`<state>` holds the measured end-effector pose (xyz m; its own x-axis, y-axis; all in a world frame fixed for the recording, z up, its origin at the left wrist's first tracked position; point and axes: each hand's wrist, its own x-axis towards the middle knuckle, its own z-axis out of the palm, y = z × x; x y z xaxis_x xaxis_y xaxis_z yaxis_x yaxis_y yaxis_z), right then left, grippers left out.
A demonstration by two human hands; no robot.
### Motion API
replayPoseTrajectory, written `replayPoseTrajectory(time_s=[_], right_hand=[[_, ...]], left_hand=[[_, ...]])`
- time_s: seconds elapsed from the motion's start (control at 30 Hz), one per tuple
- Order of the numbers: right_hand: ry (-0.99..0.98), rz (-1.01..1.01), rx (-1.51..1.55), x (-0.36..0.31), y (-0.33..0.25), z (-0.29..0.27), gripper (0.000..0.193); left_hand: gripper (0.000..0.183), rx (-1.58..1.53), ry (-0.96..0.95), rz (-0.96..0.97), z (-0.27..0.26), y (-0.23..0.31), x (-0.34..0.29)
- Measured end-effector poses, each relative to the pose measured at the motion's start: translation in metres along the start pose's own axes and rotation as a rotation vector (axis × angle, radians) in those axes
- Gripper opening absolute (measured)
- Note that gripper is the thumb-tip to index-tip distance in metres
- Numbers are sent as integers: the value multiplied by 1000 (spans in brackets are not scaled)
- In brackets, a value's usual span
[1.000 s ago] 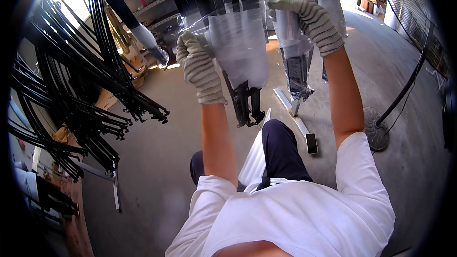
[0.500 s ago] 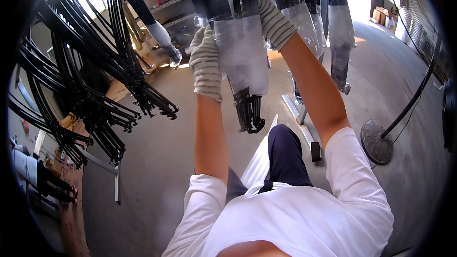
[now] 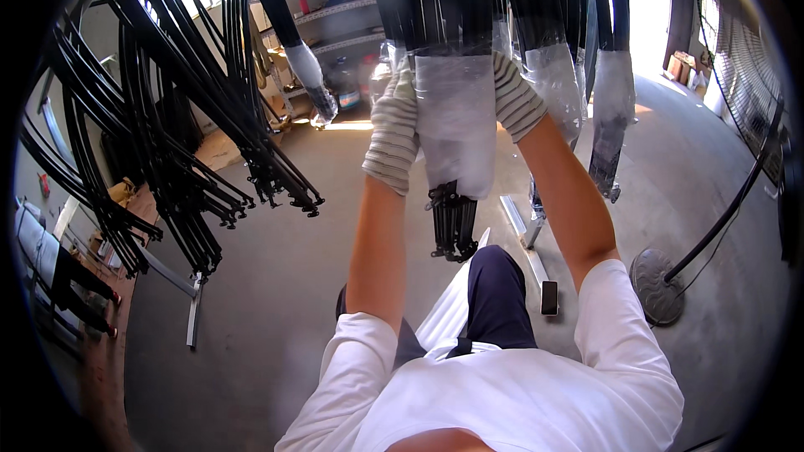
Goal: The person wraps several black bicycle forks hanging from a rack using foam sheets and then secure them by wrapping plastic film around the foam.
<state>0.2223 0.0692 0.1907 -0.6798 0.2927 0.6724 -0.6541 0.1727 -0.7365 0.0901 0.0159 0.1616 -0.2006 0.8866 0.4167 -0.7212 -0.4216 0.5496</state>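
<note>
In front of me hangs a bundle of black strips (image 3: 440, 0), its lower part wrapped in a whitish translucent plastic bag (image 3: 456, 117). Black jointed ends (image 3: 454, 222) stick out below the plastic. My left hand (image 3: 394, 130), in a striped knit glove, is closed on the bag's left edge, thumb upward. On the opposite edge is my right hand (image 3: 518, 100), gloved alike and closed against the bag near its top; its fingertips are partly hidden behind the bundle.
Unwrapped black strips (image 3: 167, 117) hang at left, beside a wrapped bundle (image 3: 310, 75). More wrapped bundles (image 3: 614, 88) hang right. A fan base (image 3: 656, 286), a phone (image 3: 548, 298) and a metal stand (image 3: 526, 238) are on the floor. Another person (image 3: 59, 272) is at far left.
My right hand has slid down along the bag's edge, from above its top to beside it. The view has shifted slightly, so the bundle sits lower and further right.
</note>
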Motion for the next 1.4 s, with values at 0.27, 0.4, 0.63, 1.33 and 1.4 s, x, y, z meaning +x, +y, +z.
replayPoseTrajectory(time_s=[0.27, 0.4, 0.63, 1.33, 1.4], right_hand=[[-125, 181, -2128, 1, 0, -39, 23], [606, 192, -1302, -4, -20, 20, 22], [-122, -1024, -2353, -32, -79, 56, 31], [-1408, -747, -2545, 54, -62, 77, 21], [-1402, -685, -2533, 52, -63, 84, 21]], left_hand=[[37, -267, -83, -342, 9, -15, 16], [40, -36, -30, -179, 8, -13, 5], [46, 783, 60, 347, 17, -21, -11], [56, -261, -333, -219, -25, -23, 18], [55, -368, -416, -240, -27, -25, 23]])
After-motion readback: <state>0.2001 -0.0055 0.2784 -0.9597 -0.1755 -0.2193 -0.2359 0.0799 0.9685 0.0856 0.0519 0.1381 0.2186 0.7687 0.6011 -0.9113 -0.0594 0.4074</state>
